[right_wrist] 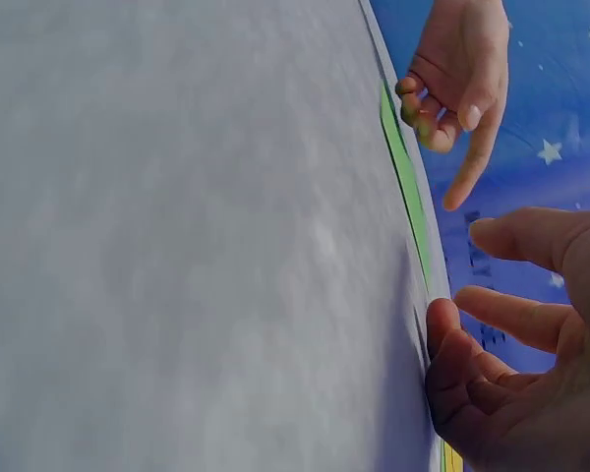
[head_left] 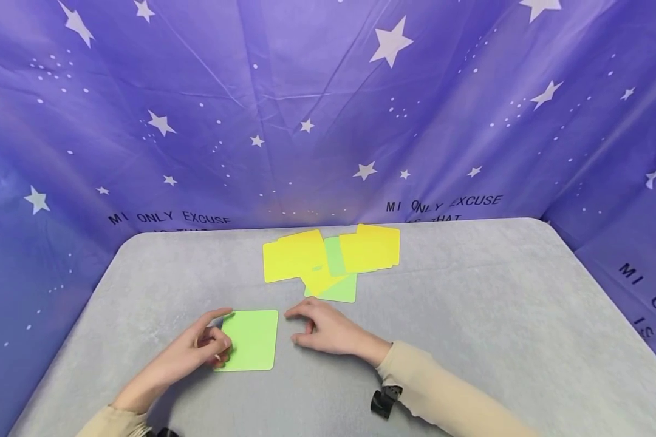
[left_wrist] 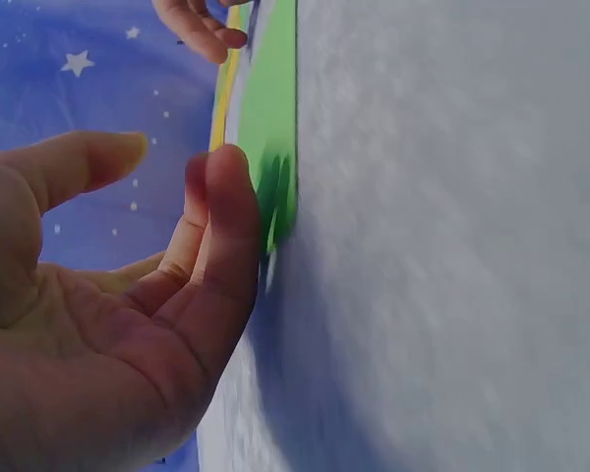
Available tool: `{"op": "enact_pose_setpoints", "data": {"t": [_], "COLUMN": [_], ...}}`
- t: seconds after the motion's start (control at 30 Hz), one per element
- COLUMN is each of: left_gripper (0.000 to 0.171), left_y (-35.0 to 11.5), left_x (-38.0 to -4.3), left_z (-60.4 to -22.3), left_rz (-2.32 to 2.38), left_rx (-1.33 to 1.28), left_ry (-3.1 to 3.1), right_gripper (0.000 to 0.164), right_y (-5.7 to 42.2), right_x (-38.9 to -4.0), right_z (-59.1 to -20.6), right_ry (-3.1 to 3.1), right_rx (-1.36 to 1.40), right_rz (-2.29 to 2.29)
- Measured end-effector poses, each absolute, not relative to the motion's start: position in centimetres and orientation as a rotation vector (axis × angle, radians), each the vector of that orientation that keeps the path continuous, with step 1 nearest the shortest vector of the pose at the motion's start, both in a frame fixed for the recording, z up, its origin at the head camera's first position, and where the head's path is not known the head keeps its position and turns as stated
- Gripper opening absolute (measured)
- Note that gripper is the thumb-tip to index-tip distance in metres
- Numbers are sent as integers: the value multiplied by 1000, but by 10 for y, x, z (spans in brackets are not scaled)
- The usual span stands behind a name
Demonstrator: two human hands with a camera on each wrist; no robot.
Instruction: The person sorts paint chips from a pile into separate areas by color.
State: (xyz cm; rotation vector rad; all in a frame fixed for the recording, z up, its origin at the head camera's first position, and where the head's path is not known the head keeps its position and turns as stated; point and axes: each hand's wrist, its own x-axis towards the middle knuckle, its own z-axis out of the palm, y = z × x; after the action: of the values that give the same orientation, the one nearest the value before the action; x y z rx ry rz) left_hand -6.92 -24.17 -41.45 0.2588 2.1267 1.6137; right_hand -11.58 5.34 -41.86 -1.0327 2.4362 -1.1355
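Note:
A light green square card (head_left: 251,340) lies flat on the grey table, between the two hands. At its left edge is my left hand (head_left: 199,346), partly over the card, with loosely bent fingers and the thumb apart. In the left wrist view, nothing is between the thumb and fingers of the left hand (left_wrist: 128,285), and the fingertips hover by the card's surface (left_wrist: 267,108). To the right of the card hovers my right hand (head_left: 330,328), thumb and index finger spread apart, holding nothing. The right wrist view shows the card (right_wrist: 405,177) edge-on beyond the right hand's fingertips.
Toward the table's far edge lies an overlapping spread of yellow cards (head_left: 292,258) and green cards (head_left: 341,291), just beyond the right hand. A purple curtain (head_left: 328,91) with white stars stands behind and beside the grey table (head_left: 497,315).

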Motion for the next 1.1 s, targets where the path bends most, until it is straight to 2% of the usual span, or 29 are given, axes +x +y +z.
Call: {"op": "enact_pose_setpoints", "data": {"t": [0.43,1.1], "left_gripper": [61,52], "left_y": [-191,-107], "left_x": [-91,-139], "left_z": [-417,-417], "left_rz": [1609,1637], "left_rx": [468,461], "left_ry": [2097,2008], "right_gripper": [23,24], "right_y": [107,170], "right_x": [-132,-159], "right_z": [-417,-419], "right_ry": [2469,2733], "right_rx": [-875,-632], "right_rz": [-1339,-1333]}}
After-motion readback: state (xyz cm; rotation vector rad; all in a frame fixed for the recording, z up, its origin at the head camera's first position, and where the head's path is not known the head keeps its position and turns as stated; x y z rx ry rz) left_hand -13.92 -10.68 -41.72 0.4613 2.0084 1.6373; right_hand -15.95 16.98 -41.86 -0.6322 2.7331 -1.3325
